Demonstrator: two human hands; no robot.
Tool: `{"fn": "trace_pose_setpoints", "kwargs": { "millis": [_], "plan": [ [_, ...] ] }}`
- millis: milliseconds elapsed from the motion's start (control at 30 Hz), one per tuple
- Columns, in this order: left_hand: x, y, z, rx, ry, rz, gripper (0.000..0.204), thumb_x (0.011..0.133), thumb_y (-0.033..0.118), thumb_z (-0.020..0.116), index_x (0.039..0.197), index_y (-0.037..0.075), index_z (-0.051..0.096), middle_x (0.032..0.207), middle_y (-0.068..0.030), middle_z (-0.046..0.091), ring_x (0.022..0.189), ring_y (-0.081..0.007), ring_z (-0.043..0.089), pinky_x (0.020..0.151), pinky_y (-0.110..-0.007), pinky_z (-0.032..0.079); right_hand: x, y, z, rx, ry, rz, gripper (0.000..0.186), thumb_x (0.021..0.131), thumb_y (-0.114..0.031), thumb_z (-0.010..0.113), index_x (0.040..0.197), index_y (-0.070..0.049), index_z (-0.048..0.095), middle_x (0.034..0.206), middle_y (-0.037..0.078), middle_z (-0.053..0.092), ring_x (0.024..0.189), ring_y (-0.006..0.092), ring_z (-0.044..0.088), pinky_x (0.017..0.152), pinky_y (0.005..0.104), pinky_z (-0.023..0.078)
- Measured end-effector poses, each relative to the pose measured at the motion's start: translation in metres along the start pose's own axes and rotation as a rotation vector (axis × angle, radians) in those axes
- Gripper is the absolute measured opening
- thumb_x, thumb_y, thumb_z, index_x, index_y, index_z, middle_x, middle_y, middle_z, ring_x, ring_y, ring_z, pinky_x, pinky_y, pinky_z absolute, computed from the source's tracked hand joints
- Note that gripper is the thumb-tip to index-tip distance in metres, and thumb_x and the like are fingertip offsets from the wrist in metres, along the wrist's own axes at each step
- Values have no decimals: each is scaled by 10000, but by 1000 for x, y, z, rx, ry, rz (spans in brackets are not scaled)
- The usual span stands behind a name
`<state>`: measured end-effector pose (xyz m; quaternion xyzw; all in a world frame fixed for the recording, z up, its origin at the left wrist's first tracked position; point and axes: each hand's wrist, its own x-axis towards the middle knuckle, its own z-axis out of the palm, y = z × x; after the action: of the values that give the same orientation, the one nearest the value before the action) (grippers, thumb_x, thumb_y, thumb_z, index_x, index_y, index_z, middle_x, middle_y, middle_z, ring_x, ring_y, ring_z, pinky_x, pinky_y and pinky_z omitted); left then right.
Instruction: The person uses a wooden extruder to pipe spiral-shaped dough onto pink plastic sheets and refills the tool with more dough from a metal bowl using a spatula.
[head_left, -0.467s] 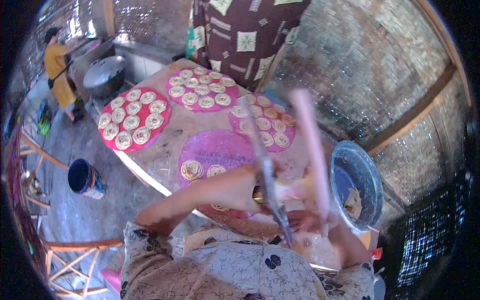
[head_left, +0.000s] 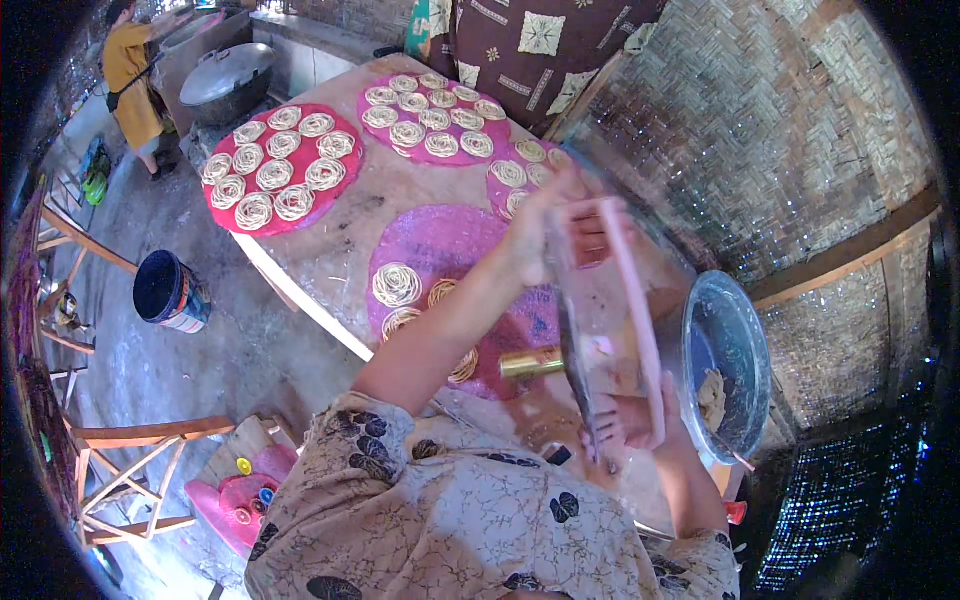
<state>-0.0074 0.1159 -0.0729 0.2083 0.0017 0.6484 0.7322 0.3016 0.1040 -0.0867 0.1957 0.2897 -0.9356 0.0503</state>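
Observation:
A long narrow frame of two bars, one pink (head_left: 636, 315) and one dark grey (head_left: 574, 340), is held above the table, blurred by motion. My left hand (head_left: 560, 235) is at its far end, fingers curled by the bars. At the near end, my right hand (head_left: 630, 420) has its fingers bent around the bars. A gold-coloured cylinder (head_left: 532, 362) juts out left of the grey bar; whether it is joined to it I cannot tell. Beneath my left forearm, a purple round sheet (head_left: 440, 235) bears several coiled noodle-like nests (head_left: 397, 285), partly hidden by the arm.
Red (head_left: 300, 210) and pink (head_left: 460, 150) round sheets with more nests lie farther off on the table (head_left: 330, 285). A blue-grey basin (head_left: 752, 370) with dough stands at right. On the floor are a dark bucket (head_left: 165, 285) and a wooden chair (head_left: 150, 435). A person (head_left: 130, 65) stands by a big pot (head_left: 228, 80).
My left hand has moved from the middle of the frame to its far end. The gold cylinder shows more. The whole view has shifted, and the far sheets appear higher.

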Motion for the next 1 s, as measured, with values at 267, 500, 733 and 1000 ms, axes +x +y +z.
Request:
{"fn": "trace_pose_setpoints", "kwargs": {
  "millis": [267, 500, 733, 1000],
  "plan": [
    [-14, -40, -136, -408, -91, 236, 659, 821, 618, 423, 1046, 7, 527, 972, -140, 569, 961, -306, 538, 873, -409, 414, 27, -27, -12, -537, 428, 317, 905, 776, -712, 402, 1345, -12, 329, 1036, 242, 592, 901, 313, 619, 793, 417, 485],
    [-28, -9, -98, -324, -22, 340, 580, 825, 622, 415, 908, 59, 528, 834, -98, 551, 840, -284, 544, 781, -414, 451, 34, -31, 12, -751, 542, 241, 845, 796, -674, 411, 1320, -12, 384, 905, 171, 629, 787, 221, 631, 702, 307, 504],
    [-32, -29, -73, -250, 114, 405, 506, 827, 597, 443, 899, 100, 501, 800, -57, 528, 802, -248, 520, 728, -397, 434, 5, -37, 39, -819, 676, 223, 752, 800, -638, 462, 1184, 6, 519, 862, 94, 595, 705, 166, 594, 668, 291, 501],
    [-34, -1, -63, -203, 126, 355, 537, 827, 633, 389, 850, 112, 520, 763, -56, 532, 753, -252, 536, 711, -426, 447, 22, -23, 16, -820, 611, 111, 706, 796, -603, 497, 1187, -15, 505, 860, 105, 610, 719, 188, 605, 624, 309, 510]
  ]
}}
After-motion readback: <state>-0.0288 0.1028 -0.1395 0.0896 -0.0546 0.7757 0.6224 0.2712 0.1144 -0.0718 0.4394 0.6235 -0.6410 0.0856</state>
